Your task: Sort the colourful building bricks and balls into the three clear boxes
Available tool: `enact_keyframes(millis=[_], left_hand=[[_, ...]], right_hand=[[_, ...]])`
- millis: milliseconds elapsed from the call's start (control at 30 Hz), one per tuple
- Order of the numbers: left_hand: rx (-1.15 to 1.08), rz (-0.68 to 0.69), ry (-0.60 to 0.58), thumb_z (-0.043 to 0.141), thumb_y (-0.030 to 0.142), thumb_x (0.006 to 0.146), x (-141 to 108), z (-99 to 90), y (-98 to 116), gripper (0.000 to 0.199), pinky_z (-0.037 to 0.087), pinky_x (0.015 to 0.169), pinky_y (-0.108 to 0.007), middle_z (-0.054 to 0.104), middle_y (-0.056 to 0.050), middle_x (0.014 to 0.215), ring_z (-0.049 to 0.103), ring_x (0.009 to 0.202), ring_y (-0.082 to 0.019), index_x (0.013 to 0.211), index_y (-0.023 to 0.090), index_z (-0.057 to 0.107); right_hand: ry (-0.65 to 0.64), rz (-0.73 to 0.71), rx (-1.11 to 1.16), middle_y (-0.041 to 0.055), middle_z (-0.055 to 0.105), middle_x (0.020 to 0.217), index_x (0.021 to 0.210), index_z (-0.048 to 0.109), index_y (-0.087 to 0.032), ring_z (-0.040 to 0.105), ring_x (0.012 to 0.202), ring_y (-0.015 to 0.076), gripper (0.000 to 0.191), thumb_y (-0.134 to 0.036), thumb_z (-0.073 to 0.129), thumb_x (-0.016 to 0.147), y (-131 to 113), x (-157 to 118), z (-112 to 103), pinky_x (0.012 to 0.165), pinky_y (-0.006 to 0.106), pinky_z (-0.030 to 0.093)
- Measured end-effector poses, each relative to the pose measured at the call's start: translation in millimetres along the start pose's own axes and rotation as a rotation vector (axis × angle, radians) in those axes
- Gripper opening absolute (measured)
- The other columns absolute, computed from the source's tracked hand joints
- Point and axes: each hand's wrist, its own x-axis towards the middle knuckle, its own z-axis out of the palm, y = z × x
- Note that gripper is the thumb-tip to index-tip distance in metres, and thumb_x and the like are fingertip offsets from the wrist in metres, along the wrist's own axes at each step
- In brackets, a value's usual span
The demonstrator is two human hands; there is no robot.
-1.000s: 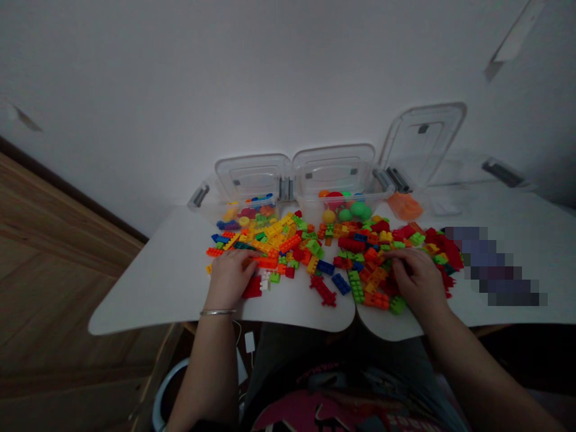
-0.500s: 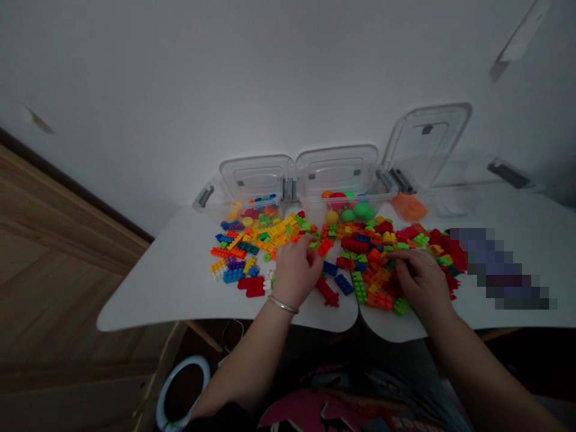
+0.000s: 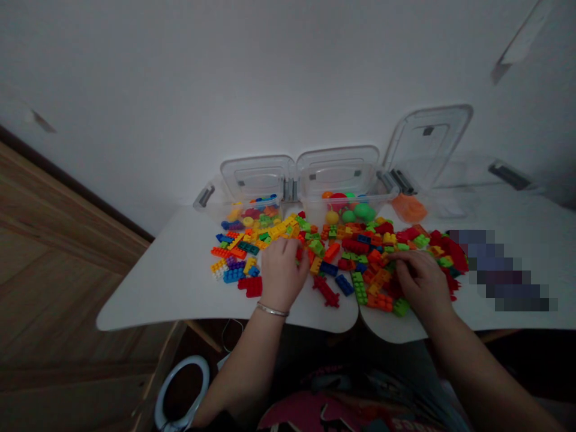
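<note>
Colourful toy bricks lie spread over a white table. My left hand, with a bracelet at the wrist, is over the left part of the bricks, its fingers curled by the yellow bricks; whatever is between the fingertips is hidden. Just right of it are a red piece and dark blue bricks. My right hand rests over the right part of the heap, fingers bent and closed near orange bricks; I cannot make out what they hold.
Clear bins with raised lids stand along the wall: the left bin holds small bricks, the middle bin toy balls or fruit. An orange piece sits behind the heap. A blurred-out item lies at the right.
My left hand has moved left, uncovering green and orange bricks beside the dark blue ones. My right hand has stayed in nearly the same place.
</note>
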Motion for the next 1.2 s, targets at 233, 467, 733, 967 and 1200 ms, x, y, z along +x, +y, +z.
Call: enact_keyframes(millis=[233, 467, 733, 967, 1200], left_hand=[[0.282, -0.294, -0.089, 0.047, 0.036, 0.088, -10.8, -8.0, -56.6, 0.03, 0.042, 0.083, -0.044, 0.067, -0.013, 0.098, 0.057, 0.096, -0.032, 0.1, 0.017, 0.067], [0.229, -0.347, -0.185, 0.05, 0.044, 0.085, -11.1, 3.6, -62.9, 0.038, 0.04, 0.088, -0.049, 0.069, -0.013, 0.108, 0.055, 0.104, -0.036, 0.107, 0.02, 0.071], [0.21, -0.379, -0.169, 0.052, 0.045, 0.083, -6.6, 9.9, -68.0, 0.035, 0.039, 0.088, -0.048, 0.07, -0.011, 0.106, 0.056, 0.103, -0.035, 0.098, 0.021, 0.071], [0.155, -0.372, -0.041, 0.054, 0.041, 0.082, -7.0, 13.4, -68.9, 0.024, 0.041, 0.085, -0.043, 0.07, -0.008, 0.086, 0.059, 0.095, -0.031, 0.091, 0.021, 0.065], [-0.203, -0.385, 0.17, 0.057, 0.031, 0.079, -6.8, 18.4, -80.8, 0.015, 0.047, 0.087, -0.041, 0.069, -0.005, 0.086, 0.063, 0.087, -0.024, 0.088, 0.021, 0.063]], right_hand=[[0.005, -0.009, -0.017, 0.0043, 0.071, 0.084, 0.086, 0.067, -0.024, 0.065, 0.082, 0.0225, 0.017, -0.023, 0.05, 0.087, 1.4, -1.2, 0.5, 0.079, 0.04, 0.051], [-0.001, -0.002, -0.008, 0.004, 0.071, 0.085, 0.086, 0.066, -0.024, 0.065, 0.083, 0.0223, 0.018, -0.024, 0.049, 0.088, 0.3, -1.0, 0.3, 0.079, 0.04, 0.05], [0.008, -0.028, -0.023, 0.0045, 0.071, 0.085, 0.087, 0.067, -0.023, 0.065, 0.082, 0.022, 0.017, -0.023, 0.049, 0.088, 2.3, -1.7, 0.6, 0.079, 0.039, 0.05], [0.008, -0.058, -0.046, 0.004, 0.071, 0.084, 0.088, 0.066, -0.022, 0.065, 0.081, 0.0211, 0.017, -0.022, 0.049, 0.089, 4.1, -1.7, -0.2, 0.078, 0.037, 0.05], [0.01, -0.053, -0.036, 0.004, 0.071, 0.085, 0.088, 0.066, -0.022, 0.065, 0.083, 0.0216, 0.017, -0.022, 0.049, 0.089, 3.4, -1.6, 0.3, 0.079, 0.038, 0.05]])
